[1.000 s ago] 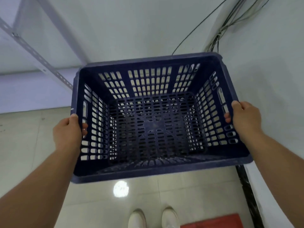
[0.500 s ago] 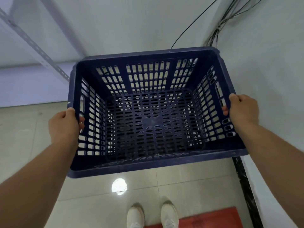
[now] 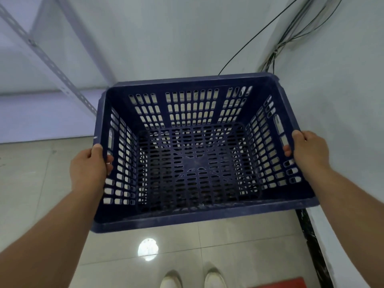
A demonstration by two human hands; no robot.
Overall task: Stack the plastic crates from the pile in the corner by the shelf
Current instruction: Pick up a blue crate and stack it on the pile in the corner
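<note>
Nearest the viewer, two white shoes [image 3: 192, 279] stand side by side on the pale glossy tiled floor [image 3: 37, 183], with the edge of a flat red object [image 3: 282, 283] just to their right at the bottom border. A round bright reflection of a lamp [image 3: 148, 249] lies on the tiles just ahead of the shoes.

Above these, both bare forearms reach forward to a dark blue rectangular plastic crate with slotted walls and a slotted base [image 3: 195, 217]. The crate is held in the air, open side up, its rim roughly level. The left hand [image 3: 88, 169] is clasped over the left short wall, thumb on the rim and fingers curled through the wall slots. The right hand [image 3: 307, 150] is clasped likewise over the right short wall near its handle opening, fingertips showing inside. The crate is empty; floor and wall show through its slots.

Beyond the crate, a black skirting strip [image 3: 311, 246] runs along the foot of the white right-hand wall [image 3: 342, 90]. A bundle of thin dark cables [image 3: 291, 34] descends the corner where that wall meets the white rear wall. At far left stands a perforated grey metal shelf upright [image 3: 49, 59].
</note>
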